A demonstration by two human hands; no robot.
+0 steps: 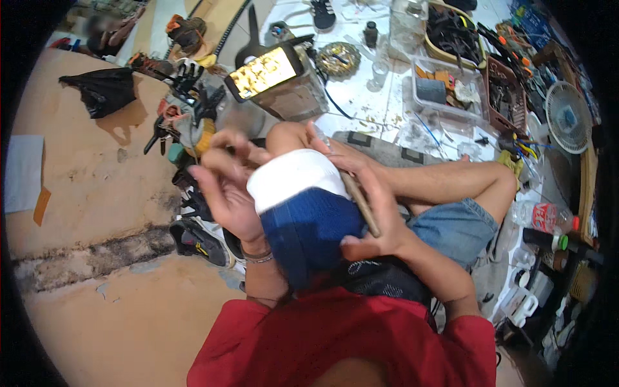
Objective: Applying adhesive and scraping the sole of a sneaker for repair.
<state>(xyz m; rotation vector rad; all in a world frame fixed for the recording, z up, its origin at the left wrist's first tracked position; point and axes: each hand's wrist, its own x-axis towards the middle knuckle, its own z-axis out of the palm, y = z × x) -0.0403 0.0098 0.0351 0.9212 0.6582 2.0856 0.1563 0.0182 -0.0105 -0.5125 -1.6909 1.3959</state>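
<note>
A blue shoe with a white toe (303,206) rests on my raised knee, sole side toward me. My left hand (225,187) cups its left side, fingers curled over the white toe end. My right hand (371,206) grips the shoe's right side and presses a thin brown stick-like tool (360,203) along the edge of the sole. Both forearms come up from my red shirt at the bottom.
A phone with a lit screen (264,72) leans on a box ahead. Clear plastic boxes of parts (445,90), a basket of tools (451,32), a small fan (567,116), bottles (545,216) and more shoes (200,242) surround me on the tiled floor.
</note>
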